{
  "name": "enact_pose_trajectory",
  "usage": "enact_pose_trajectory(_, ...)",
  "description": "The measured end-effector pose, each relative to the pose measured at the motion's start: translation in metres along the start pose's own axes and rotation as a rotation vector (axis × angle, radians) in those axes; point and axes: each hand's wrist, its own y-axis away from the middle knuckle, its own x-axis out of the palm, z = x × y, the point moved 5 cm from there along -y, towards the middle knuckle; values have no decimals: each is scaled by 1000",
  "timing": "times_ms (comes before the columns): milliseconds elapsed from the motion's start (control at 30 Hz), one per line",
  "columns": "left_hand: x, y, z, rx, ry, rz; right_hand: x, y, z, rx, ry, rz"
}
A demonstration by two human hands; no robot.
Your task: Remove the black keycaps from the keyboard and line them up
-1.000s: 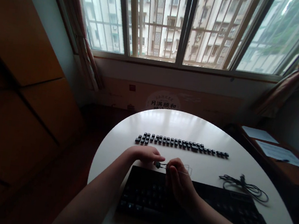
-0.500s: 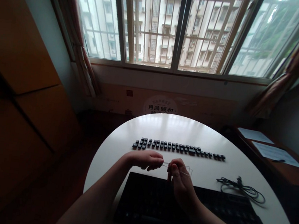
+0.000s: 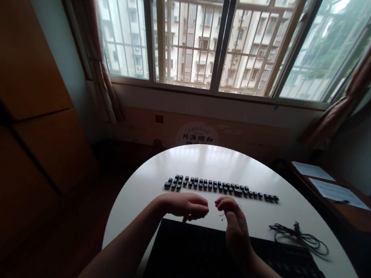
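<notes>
A thin wire keycap puller [image 3: 222,216] is held in my right hand [image 3: 235,225], whose fingers are curled round it; most of the wire is hidden behind them. My left hand [image 3: 185,205] faces it across a small gap, fingers bent and pressed together, and whatever they may hold cannot be made out. Both hands hover above the far edge of a black keyboard [image 3: 186,257], which lies in deep shade. Beyond them, several black keycaps [image 3: 200,186] stand in rows on the white table [image 3: 210,160].
A coiled black cable [image 3: 305,239] lies on the table to the right. On a brown side desk [image 3: 331,201] rest sheets of paper [image 3: 337,193] with a dark pen-like object on them. An orange-brown cabinet [image 3: 17,89] stands at the left, and a barred window is ahead.
My hands have drawn apart: the wire that spanned between them no longer reaches my left fingers. My right hand has turned upward slightly and shifted right. The view has tilted up a little.
</notes>
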Motion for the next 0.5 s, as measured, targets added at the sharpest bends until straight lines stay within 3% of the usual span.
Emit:
enact_pose_trajectory(133,7,-4,2,-31,-121,72,5,2,2,-39,104,46)
enact_pose_trajectory(500,-15,7,11,16,-3,23,33,7,12,-49,296,396)
